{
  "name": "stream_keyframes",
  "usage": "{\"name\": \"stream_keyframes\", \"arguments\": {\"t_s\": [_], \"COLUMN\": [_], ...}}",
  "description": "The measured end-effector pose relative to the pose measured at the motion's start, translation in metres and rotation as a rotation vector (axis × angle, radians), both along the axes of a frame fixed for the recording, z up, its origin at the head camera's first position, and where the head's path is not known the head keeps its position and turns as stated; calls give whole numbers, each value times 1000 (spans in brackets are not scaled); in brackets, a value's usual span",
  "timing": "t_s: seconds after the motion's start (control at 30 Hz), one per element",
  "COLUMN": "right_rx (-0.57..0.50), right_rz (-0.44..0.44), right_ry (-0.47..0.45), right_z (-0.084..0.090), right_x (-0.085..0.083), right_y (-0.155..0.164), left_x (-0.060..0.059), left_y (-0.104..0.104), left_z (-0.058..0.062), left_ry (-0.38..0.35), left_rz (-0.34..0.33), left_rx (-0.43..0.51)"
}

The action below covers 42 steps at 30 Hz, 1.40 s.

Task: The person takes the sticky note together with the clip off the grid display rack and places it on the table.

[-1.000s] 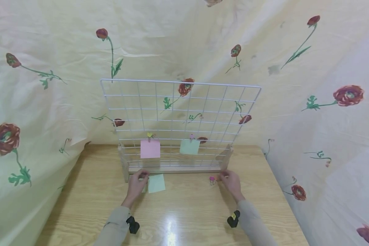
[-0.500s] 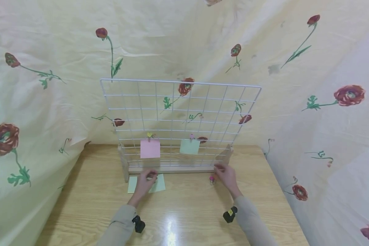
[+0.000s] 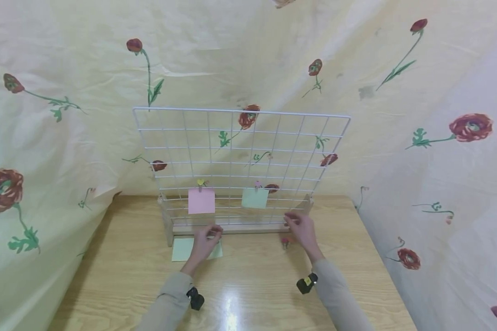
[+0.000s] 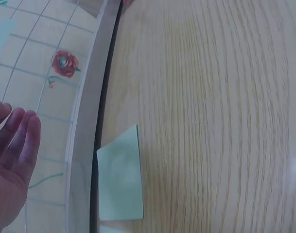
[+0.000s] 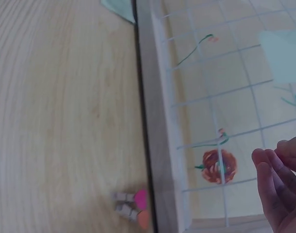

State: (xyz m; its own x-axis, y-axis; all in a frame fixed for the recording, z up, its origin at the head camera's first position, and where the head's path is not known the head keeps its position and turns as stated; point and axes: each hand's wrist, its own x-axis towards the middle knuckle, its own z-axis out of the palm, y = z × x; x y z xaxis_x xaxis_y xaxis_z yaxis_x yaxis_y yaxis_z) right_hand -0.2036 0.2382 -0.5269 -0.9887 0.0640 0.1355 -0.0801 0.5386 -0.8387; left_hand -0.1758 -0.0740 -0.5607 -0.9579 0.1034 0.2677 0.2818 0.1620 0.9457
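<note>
**Both hands up at the foot of the wire grid**

The left hand (image 3: pixel 205 240) is seen just in front of the grid's wooden base (image 3: pixel 232 228), hovering over the pale green notes (image 3: pixel 182 248) lying flat on the desk (image 3: pixel 248 285). Its fingers (image 4: pixel 19 138) are shown straight and relaxed in the wrist view, nothing gripped. The right hand (image 3: pixel 300 230) is raised by the lower right of the wire grid (image 3: pixel 240 156), fingers (image 5: pixel 276 182) curled together; whether anything is pinched can't be told. A small pink clip (image 3: pixel 285 241) is left on the desk just beside that hand. Above the hands, a pink note (image 3: pixel 201 201) and a green note (image 3: pixel 254 198) are clipped to the grid.
</note>
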Motion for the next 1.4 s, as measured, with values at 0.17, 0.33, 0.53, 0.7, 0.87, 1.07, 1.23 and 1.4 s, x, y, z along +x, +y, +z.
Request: {"name": "stream_keyframes", "arguments": {"t_s": [0.17,0.33,0.53,0.7,0.87,1.07,1.23,1.4], "right_rx": [-41,-70,-126,-175,-224,-206,-163,-129], "right_rz": [8,35,68,57,80,78,48,48], "right_ry": [25,91,104,76,105,132,199,245], "right_z": [7,10,16,24,49,72,54,56], "right_x": [-3,-6,-10,-13,-5,3,-12,-18], "right_y": [-6,-12,-17,-22,-33,-46,-45,-50], "left_x": [-9,-14,-19,-22,-16,-17,-35,-34], "left_y": [6,11,16,24,29,33,35,36], "left_z": [-18,-18,-12,-3,26,42,22,42], "left_ry": [-32,-3,-47,-50,-29,2,27,77], "left_rz": [6,18,1,-6,-25,-13,25,32], "left_rx": [-5,-53,-21,0,1,-8,6,40]}}
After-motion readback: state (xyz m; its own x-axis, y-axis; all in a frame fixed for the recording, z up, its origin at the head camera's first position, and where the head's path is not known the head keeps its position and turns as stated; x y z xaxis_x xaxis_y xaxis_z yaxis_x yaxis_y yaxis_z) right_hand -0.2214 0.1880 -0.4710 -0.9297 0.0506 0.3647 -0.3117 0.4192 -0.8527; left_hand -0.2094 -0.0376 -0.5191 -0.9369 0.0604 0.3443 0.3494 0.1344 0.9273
